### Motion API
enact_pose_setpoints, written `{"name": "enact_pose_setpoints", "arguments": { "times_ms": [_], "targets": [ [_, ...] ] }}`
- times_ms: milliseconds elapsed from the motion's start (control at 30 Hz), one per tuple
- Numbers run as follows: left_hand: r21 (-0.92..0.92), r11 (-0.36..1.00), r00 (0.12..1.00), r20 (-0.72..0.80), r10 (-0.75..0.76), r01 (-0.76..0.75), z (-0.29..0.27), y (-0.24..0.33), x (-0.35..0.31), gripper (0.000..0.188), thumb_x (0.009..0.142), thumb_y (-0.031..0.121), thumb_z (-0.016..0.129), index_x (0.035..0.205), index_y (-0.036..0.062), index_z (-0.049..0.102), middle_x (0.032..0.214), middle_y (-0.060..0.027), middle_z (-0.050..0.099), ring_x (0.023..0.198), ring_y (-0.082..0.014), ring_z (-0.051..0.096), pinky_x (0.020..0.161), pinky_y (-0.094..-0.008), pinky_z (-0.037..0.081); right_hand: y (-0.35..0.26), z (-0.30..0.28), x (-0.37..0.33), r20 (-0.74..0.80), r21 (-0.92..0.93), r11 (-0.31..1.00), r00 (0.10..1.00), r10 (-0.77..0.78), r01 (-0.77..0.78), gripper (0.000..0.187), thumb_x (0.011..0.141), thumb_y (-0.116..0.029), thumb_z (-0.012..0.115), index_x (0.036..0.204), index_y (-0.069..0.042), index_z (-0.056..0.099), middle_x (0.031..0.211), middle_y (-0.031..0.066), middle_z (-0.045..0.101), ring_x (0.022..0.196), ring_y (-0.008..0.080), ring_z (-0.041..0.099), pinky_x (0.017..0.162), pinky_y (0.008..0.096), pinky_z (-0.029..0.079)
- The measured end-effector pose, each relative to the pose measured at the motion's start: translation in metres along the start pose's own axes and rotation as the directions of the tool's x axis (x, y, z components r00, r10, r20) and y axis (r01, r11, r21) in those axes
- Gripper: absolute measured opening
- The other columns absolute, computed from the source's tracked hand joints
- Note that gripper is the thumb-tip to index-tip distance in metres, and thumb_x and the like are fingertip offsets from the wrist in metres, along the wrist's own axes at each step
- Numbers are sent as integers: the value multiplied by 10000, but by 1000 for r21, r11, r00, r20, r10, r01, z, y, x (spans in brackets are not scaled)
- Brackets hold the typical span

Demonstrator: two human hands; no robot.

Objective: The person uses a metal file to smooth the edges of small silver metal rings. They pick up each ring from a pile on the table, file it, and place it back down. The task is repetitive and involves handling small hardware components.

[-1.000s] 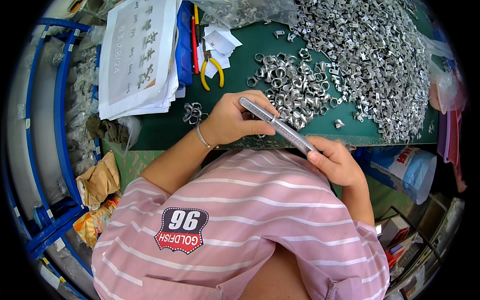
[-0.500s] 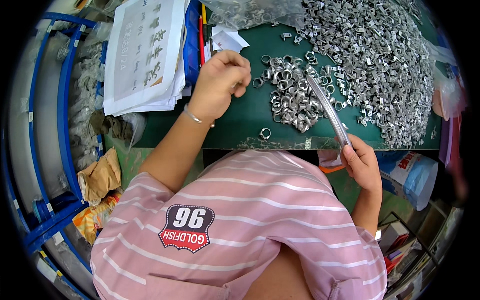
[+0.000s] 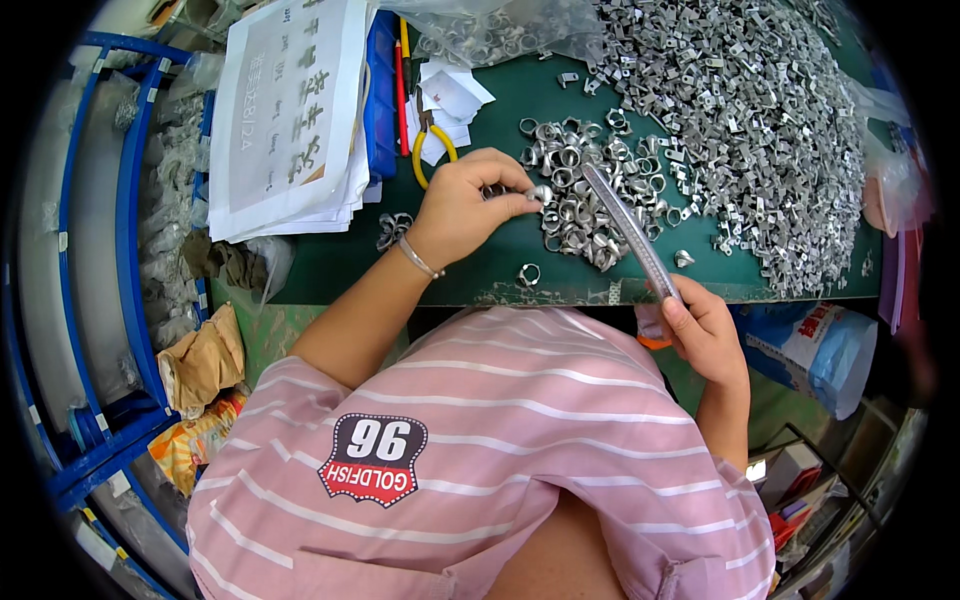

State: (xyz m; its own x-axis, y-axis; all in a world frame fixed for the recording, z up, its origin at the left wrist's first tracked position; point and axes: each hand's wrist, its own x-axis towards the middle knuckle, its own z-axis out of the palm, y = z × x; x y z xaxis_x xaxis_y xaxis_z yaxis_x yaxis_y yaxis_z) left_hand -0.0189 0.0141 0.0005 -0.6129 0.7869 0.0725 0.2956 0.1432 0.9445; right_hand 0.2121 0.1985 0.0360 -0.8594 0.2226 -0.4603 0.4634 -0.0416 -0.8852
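Observation:
My left hand [image 3: 468,205] pinches a silver metal ring [image 3: 541,194] between thumb and fingertips, at the left edge of a pile of similar rings [image 3: 590,235]. More metal shows under its curled fingers, too covered to make out. My right hand [image 3: 712,328] grips the lower end of a ring sizing stick [image 3: 634,235], a long tapered metal rod with a row of marks. The stick slants up and left over the pile, its narrow tip bare. One loose ring [image 3: 529,274] lies near the table's front edge, another [image 3: 683,258] just right of the stick.
A large heap of small metal pieces [image 3: 760,130] covers the green table's right side. Yellow-handled pliers [image 3: 420,150] lie beyond my left hand. Printed sheets [image 3: 285,120] and a blue tray [image 3: 381,100] stand left, with a few rings [image 3: 394,230] nearby. A plastic bag [image 3: 510,30] lies behind.
My left hand has come down and right to the ring pile, with a ring now visible at its fingertips. The pliers are uncovered. My right hand and the stick have shifted slightly left.

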Motion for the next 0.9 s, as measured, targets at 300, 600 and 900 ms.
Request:
{"name": "enact_pose_setpoints", "arguments": {
  "times_ms": [300, 600, 900],
  "targets": [
    [-872, 461, 986, 139, -90, 165, 8, -1, -14, 116, 797, 95, 619, 812, -10, 573, 929, -91, 536, 615, -95, 449, 491, -200, 360, 4, 3, 4, 27, -30, 999, 1000, -12, 13, 288, 881, -224, 507, 1053, 3, 550, 598, -11, 475, 533, 53, 425, 482, 212, 353],
    [-918, 292, 937, 178, -302, 269, 10, 7, -12, 214, 897, 176, 484, 997, -3, 542, 947, -93, 562, 707, -112, 548, 570, -199, 463, 1, 9, 8, 79, -32, 996, 994, -82, 85, 299, 876, -219, 513, 1064, 12, 547, 649, -4, 507, 580, 61, 466, 525, 212, 397],
    [-877, 439, 974, 121, -189, 195, 6, 2, -13, 176, 876, 79, 499, 1020, -6, 552, 1011, -136, 592, 753, -123, 576, 514, -194, 447, -9, 15, 9, 72, -224, 963, 988, -137, 150, 271, 850, -184, 541, 1038, 10, 549, 690, 57, 555, 610, 127, 516, 573, 270, 426]
  ]
}}
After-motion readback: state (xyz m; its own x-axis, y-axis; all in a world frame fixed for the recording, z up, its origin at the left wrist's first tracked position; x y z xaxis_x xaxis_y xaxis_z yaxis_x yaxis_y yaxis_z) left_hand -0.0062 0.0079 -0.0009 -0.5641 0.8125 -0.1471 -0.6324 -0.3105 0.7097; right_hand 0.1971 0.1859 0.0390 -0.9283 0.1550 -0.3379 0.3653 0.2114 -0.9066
